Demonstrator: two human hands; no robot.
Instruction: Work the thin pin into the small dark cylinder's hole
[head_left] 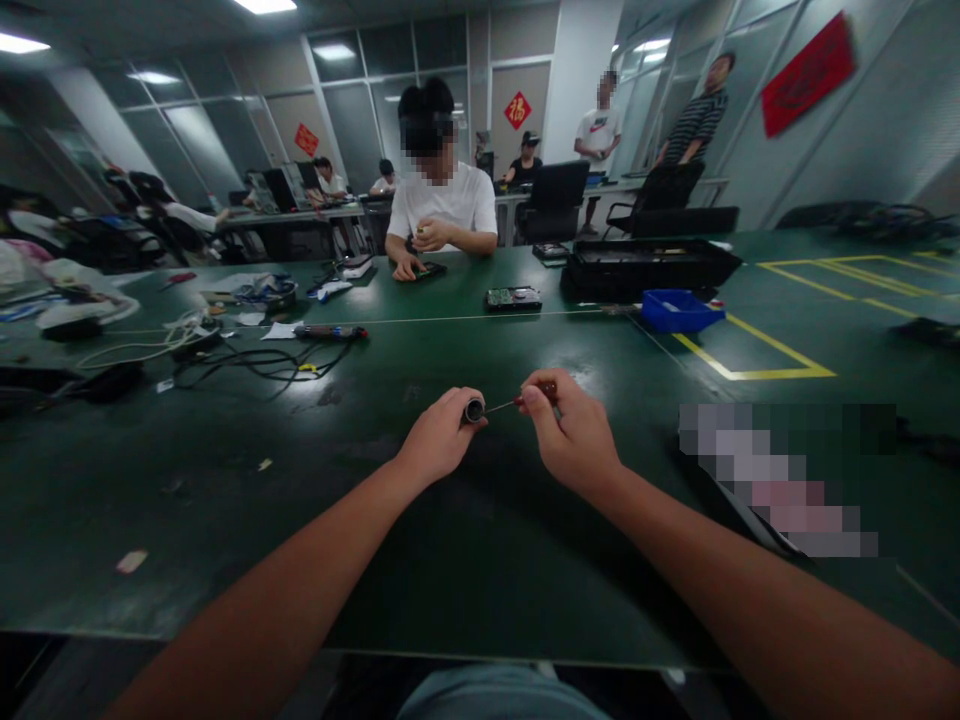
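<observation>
My left hand (441, 436) is closed around a small dark cylindrical piece (473, 410) with a round, ring-like end facing me. Most of that piece is hidden by my fingers, so its kind does not show. In my right hand (571, 428) is a screwdriver (517, 402) with a dark red handle, pinched between thumb and fingers. Its thin metal shaft points left and reaches the edge of the cylindrical piece; whether the tip touches it, I cannot tell. Both hands are above the green table (420, 580), near its middle.
Across the table a person in a white shirt (442, 205) handles small parts. A hard drive (513, 298), a black tray (651, 268) and a blue bin (681, 311) lie ahead. Cables (262, 365) and a dark tool (330, 332) are at left; a blurred flat object (772, 490) is at right.
</observation>
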